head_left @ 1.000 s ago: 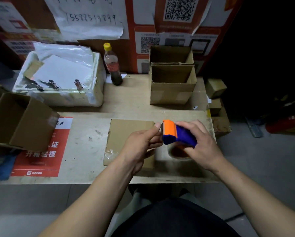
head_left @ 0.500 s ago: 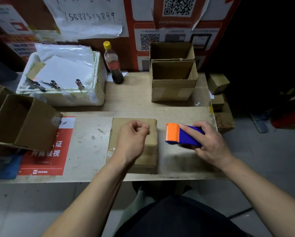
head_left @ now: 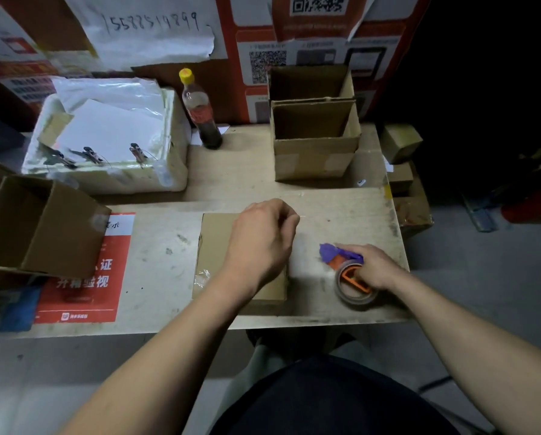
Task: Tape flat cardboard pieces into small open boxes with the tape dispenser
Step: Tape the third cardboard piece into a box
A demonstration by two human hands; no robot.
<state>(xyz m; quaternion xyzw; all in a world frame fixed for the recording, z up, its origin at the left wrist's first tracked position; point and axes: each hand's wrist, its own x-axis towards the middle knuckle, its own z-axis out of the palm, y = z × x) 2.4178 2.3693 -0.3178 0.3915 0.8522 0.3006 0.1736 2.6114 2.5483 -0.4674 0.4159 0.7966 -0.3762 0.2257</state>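
Observation:
A flat folded cardboard piece (head_left: 216, 246) lies on the table (head_left: 341, 208) near the front edge, with clear tape on its left side. My left hand (head_left: 259, 243) rests over its right half, fingers curled round the far right corner. To the right, the purple and orange tape dispenser (head_left: 344, 271) lies on its side on the table. My right hand (head_left: 376, 268) grips it from the right, fingers round the tape roll.
Two open taped boxes (head_left: 313, 158) stand at the back right and another open box (head_left: 59, 240) lies tipped at the left. A white foam box (head_left: 106, 177) and a bottle (head_left: 200, 111) sit at the back. Small boxes (head_left: 401, 142) are stacked beyond the table's right edge.
My right hand lowered the tape dispenser from above the cardboard onto the table at the right, tipping it on its side. My left hand left the dispenser and moved to the cardboard's far right corner.

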